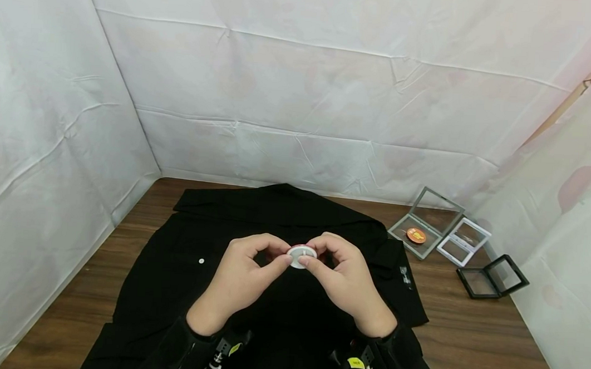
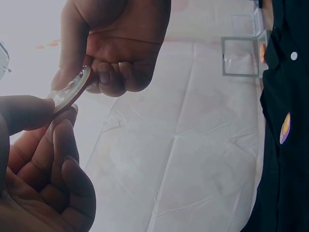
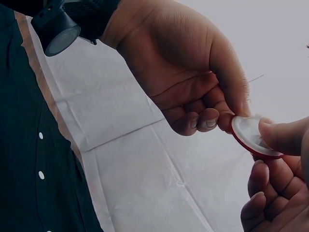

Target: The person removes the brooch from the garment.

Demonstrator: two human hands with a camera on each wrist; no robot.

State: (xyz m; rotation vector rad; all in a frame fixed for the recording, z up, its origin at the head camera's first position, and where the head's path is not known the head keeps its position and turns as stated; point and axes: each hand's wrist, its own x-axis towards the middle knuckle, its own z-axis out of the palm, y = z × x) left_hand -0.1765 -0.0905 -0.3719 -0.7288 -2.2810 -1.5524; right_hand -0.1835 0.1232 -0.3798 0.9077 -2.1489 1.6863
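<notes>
Both hands hold a round pin-back badge [image 1: 298, 254], its pale back facing up and its rim red. The left hand [image 1: 248, 268] pinches its left edge between thumb and fingers. On the opposite edge, the right hand [image 1: 343, 276] pinches it likewise. Seen in the right wrist view, the badge [image 3: 248, 137] tilts, with a thumb across its back. Beneath the hands a black shirt [image 1: 170, 278] lies spread out, a white button [image 1: 201, 261] showing on it. A purple and yellow oval badge [image 2: 285, 128] shows against the dark cloth in the left wrist view.
To the right stand a grey-framed open case [image 1: 422, 249] with an orange badge [image 1: 416, 235] in it, a white-framed open case [image 1: 456, 251] and a black open case [image 1: 481, 283]. White sheets [image 1: 300, 95] hang behind and at both sides of the wooden table [image 1: 473, 338].
</notes>
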